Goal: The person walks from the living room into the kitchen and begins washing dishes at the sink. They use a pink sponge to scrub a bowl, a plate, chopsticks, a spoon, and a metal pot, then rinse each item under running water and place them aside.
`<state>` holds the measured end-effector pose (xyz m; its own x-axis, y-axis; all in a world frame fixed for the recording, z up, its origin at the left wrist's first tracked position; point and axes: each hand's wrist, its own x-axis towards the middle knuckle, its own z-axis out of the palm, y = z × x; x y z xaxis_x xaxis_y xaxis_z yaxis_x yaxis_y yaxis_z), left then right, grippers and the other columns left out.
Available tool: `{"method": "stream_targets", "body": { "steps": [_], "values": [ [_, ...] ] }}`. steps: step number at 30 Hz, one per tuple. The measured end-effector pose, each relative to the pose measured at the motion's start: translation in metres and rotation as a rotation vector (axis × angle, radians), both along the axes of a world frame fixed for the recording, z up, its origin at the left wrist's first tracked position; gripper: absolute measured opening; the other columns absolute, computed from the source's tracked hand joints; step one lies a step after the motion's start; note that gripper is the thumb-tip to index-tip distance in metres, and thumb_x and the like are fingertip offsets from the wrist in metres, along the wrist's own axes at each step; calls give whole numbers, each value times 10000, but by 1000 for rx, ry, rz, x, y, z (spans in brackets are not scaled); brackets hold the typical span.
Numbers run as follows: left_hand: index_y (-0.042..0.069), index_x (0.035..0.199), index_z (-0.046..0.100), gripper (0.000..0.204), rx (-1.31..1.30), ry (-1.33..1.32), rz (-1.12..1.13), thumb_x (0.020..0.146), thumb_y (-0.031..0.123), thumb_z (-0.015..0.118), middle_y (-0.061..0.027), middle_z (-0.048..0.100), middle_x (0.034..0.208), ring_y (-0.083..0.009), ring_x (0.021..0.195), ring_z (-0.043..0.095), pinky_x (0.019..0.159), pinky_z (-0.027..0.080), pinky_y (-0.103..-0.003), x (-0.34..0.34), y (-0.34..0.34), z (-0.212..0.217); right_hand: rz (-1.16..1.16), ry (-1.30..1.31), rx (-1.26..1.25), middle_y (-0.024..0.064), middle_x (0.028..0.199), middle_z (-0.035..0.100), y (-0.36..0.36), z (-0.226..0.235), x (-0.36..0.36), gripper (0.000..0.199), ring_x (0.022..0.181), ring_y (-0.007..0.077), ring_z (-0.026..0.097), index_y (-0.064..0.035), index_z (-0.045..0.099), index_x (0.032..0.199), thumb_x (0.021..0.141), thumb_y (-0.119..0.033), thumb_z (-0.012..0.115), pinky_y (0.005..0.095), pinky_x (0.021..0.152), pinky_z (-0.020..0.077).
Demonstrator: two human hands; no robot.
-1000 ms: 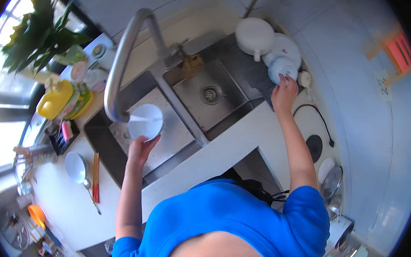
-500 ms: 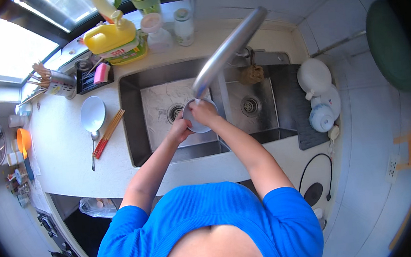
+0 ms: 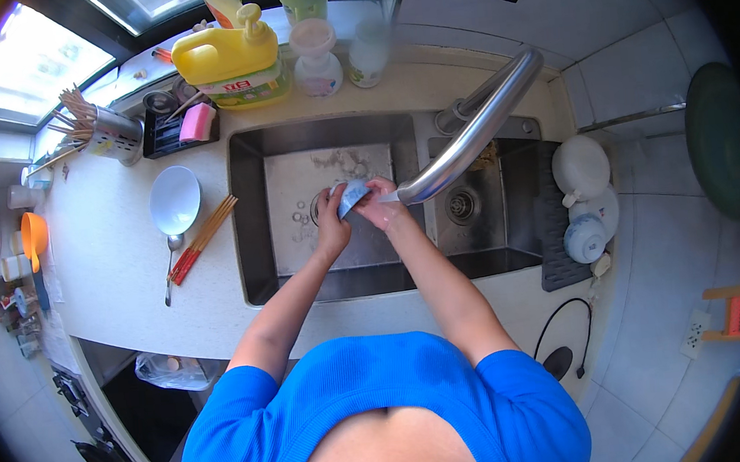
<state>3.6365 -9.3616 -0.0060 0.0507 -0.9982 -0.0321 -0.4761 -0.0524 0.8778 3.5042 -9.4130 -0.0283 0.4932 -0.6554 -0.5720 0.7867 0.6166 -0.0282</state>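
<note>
Over the left basin of the steel sink (image 3: 339, 281), a small white bowl with a blue pattern (image 3: 351, 198) is tipped on its side, its patterned outside showing. My left hand (image 3: 331, 223) is closed round the bowl's left side. At its right side is my right hand (image 3: 378, 206), fingers curled against the bowl and palm partly turned up. The curved metal faucet (image 3: 471, 140) ends just beside my right wrist, and a short pale stream of water (image 3: 389, 197) seems to fall there. The bowl's inside is hidden.
On the left counter lie a white bowl (image 3: 175, 200), a spoon (image 3: 173, 264) and chopsticks (image 3: 205, 238). Behind stand a yellow jug (image 3: 231, 64), a pink sponge (image 3: 198, 123) and a chopstick holder (image 3: 115, 134). A dark drying mat (image 3: 559, 259) bears washed dishes (image 3: 585, 237) at right.
The bowl has turned from facing up to lying on its side, showing its outside. My right hand has moved from inside it to its right edge. The view has shifted, with the faucet appearing further right.
</note>
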Motion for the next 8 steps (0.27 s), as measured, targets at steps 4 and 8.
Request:
{"method": "stream_targets", "body": {
  "steps": [4,8],
  "values": [
    [89,1237,409,676,-2,29,-211,585,-74,482,-192,257,1326,-364,1233,253,1005,239,-364,-1,-1,25,-231,251,-46,112,1047,528,18,0,5,318,1014,261,499,-51,470,1072,797,-186,555,407,919,381],
    [195,1368,65,843,689,1166,392,722,158,604,-104,129,1413,-343,1293,119,981,145,-571,8,-7,9,-246,239,-17,121,1199,465,37,18,-10,466,1149,261,419,-31,399,1202,799,-188,573,404,981,319]
  ]
}}
